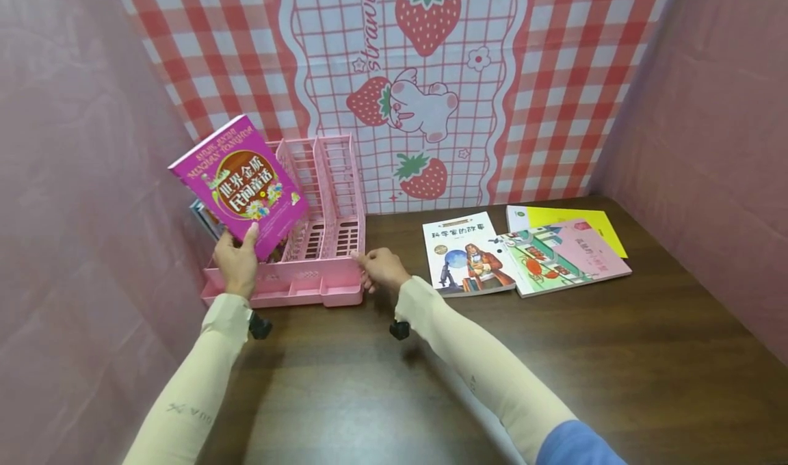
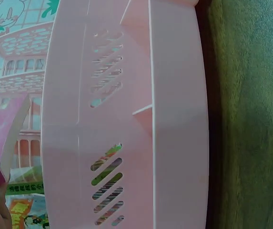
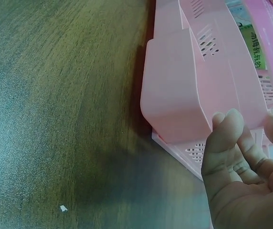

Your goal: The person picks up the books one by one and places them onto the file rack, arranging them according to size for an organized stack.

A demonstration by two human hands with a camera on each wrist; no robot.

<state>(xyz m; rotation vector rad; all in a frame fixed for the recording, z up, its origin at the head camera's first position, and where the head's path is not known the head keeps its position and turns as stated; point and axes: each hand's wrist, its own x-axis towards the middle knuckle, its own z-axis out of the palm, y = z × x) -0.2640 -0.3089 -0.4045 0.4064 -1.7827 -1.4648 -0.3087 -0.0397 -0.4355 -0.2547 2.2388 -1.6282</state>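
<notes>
- In the head view, your left hand (image 1: 237,267) is gripping the magenta book (image 1: 246,184) by its lower part, the thumb lying across the front cover and the other fingers mostly hiding behind it.
- That book is leaning to one side just above your left hand, its title facing you, and is covering the left part of the pink rack (image 1: 277,273).
- Your right hand (image 1: 383,268) is holding the rack at its near right corner, with the fingers bending close together.
- To the right of your right hand, the white book (image 1: 462,246) is lying flat on the worktop (image 1: 345,383); farther right, the pink-and-green book (image 1: 572,253) is resting partly over the yellow book (image 1: 554,213).
- In the left wrist view, only a small part of your left hand is showing, just below a corner of the magenta book; beside it, a green book (image 2: 25,187) is standing inside the rack, behind the slotted front panel.
- In the right wrist view, your right hand is curling its fingers by the end of the front panel, one fingertip touching the upper edge; a white scrap (image 3: 64,208) is lying on the worktop, well apart from your hand.
</notes>
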